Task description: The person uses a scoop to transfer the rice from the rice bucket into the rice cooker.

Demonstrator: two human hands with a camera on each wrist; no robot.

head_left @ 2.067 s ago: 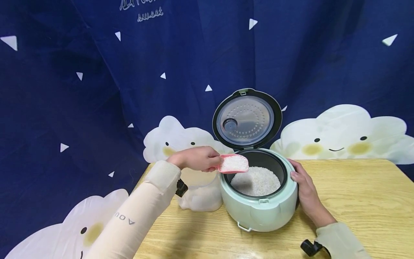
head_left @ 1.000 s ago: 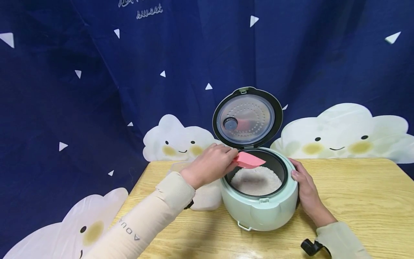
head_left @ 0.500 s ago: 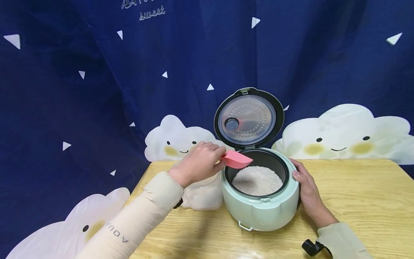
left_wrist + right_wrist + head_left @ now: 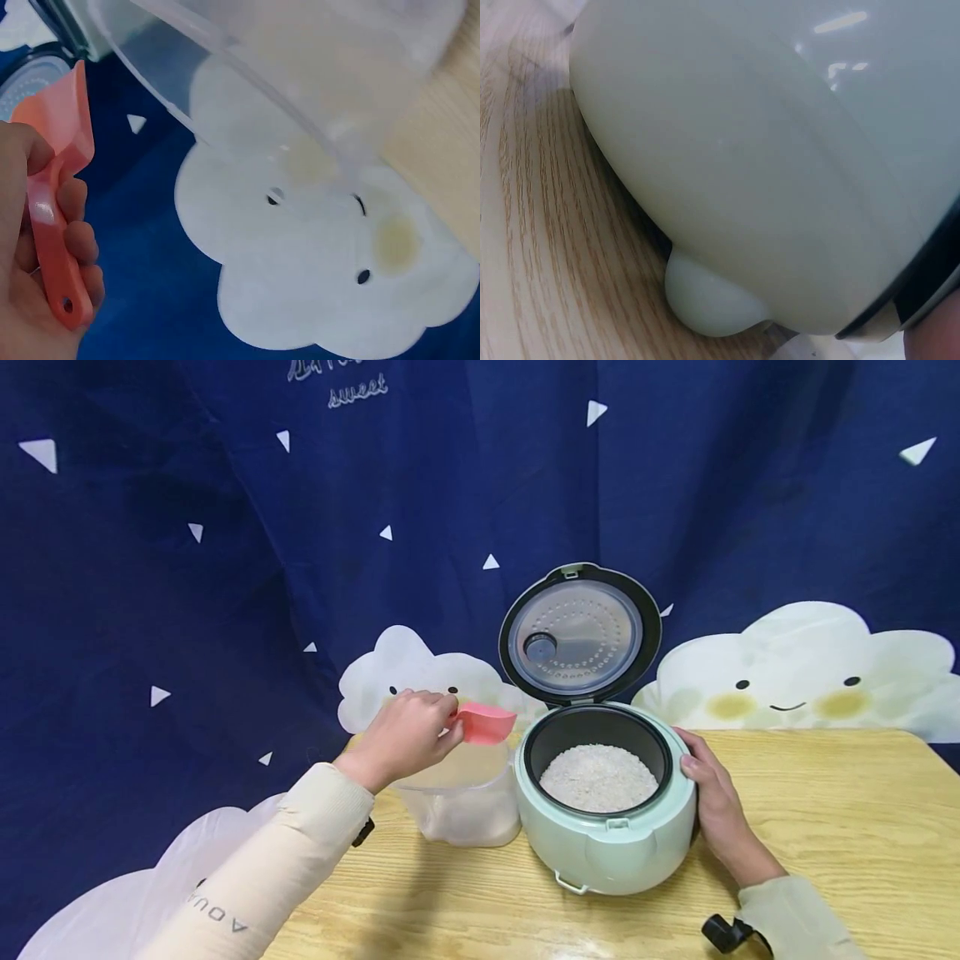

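Note:
In the head view my left hand (image 4: pixel 408 735) grips a pink scoop (image 4: pixel 486 724) by its handle, above a clear plastic container (image 4: pixel 468 810). The left wrist view shows fingers curled round the handle of the scoop (image 4: pixel 64 135); its bowl is seen from the outer side, so its inside is hidden. Right of the container stands a mint-green rice cooker (image 4: pixel 607 860) with its lid (image 4: pixel 581 635) raised. White rice (image 4: pixel 598 778) lies heaped in its dark inner pot (image 4: pixel 592 727). My right hand (image 4: pixel 716 806) rests against the cooker's right side, thumb near the rim.
Everything stands on a wooden table (image 4: pixel 840 827). Behind it hangs a dark blue curtain (image 4: pixel 435 468) with cloud and triangle prints. A small handle (image 4: pixel 572 883) juts from the cooker's lower front. The container and the cooker stand close side by side.
My left hand turned the rice-filled scoop over above the cooker's pot, then drew it left to above the clear container. My right hand has stayed on the cooker.

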